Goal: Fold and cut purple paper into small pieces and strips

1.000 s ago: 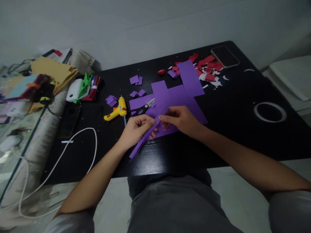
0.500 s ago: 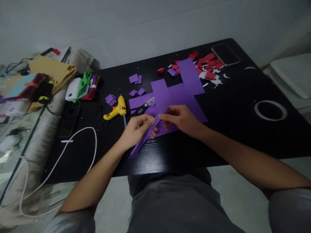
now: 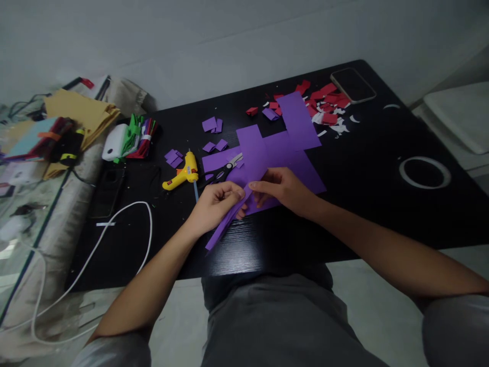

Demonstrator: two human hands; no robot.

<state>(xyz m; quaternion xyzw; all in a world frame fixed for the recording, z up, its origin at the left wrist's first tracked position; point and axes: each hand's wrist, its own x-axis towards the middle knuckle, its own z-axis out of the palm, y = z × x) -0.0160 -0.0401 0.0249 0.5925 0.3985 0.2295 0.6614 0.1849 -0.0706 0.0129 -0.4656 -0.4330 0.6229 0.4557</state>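
Note:
A folded strip of purple paper [image 3: 221,232] slants between my two hands above the table's front part. My left hand [image 3: 216,204] is closed on its middle, thumb on top. At the strip's upper end my right hand [image 3: 280,189] pinches the paper between thumb and fingers. Beneath and behind the hands lie larger purple sheets [image 3: 305,171], one rectangular piece [image 3: 300,121] overlapping at the back. Black-handled scissors [image 3: 225,171] rest on the purple paper just beyond my left hand. To their left lies a yellow glue gun [image 3: 185,172] with a glue stick in its rear.
Small purple pieces [image 3: 209,124] lie in groups behind the glue gun. Red and white scraps [image 3: 326,104] spread at the back right beside a phone [image 3: 353,85]. A tape ring [image 3: 407,172] is at the right. A white cable [image 3: 150,224] loops at the left.
The purple strip's lower end looks narrower and more closed together, its folds pressed closer. My left hand has shifted very slightly; my right hand stays at the upper end.

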